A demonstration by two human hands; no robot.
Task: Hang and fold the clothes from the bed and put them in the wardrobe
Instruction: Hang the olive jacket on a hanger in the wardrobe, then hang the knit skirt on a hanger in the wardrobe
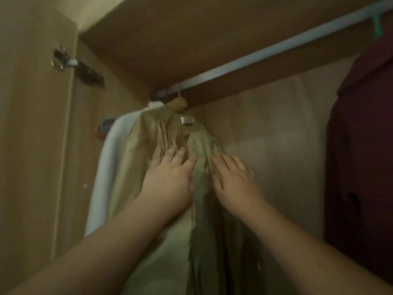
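A beige-olive garment [148, 145] hangs on a hanger from the white wardrobe rail [265, 52], with a small label [187, 120] showing at its collar. My left hand [170, 177] lies flat on the garment's left front, fingers spread. Just to the right, my right hand [236, 184] rests with spread fingers on the other front panel. Neither hand grips the cloth. The hanger itself is hidden except for its hook at the rail.
A white garment [106, 167] hangs directly left of the beige one. A dark maroon garment [361, 145] hangs at the far right on a teal hanger [377, 24]. The wardrobe door with its hinge [74, 64] stands open at left. Bare back panel lies between the garments.
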